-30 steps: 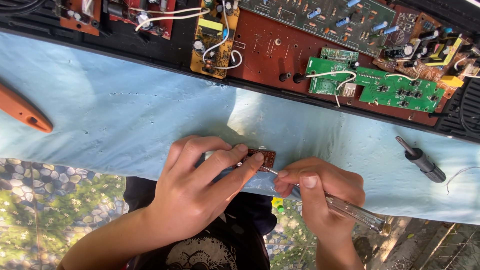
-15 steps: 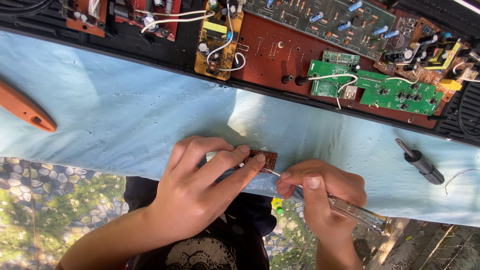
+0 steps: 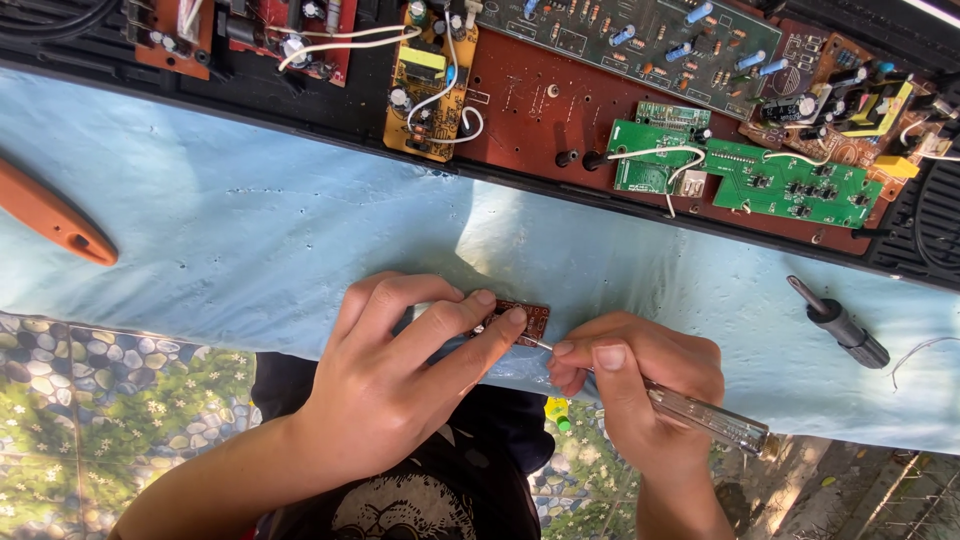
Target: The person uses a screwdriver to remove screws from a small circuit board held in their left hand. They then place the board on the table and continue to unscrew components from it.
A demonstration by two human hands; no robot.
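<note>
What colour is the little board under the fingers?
Reddish-brown small circuit board, seen in the head view.

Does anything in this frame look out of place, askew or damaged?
Nothing looks damaged or spilled. The left hand pins a small board on the blue cloth, and the right hand works it with a clear-handled screwdriver. One oddity: the work sits at the cloth's very edge.

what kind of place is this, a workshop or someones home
Probably an informal electronics repair spot, maybe at home or outdoors. An opened device full of circuit boards lies on a light blue cloth, a spare screwdriver waits nearby, and the left hand steadies a small board while the right hand works it with a clear-handled screwdriver.
</note>
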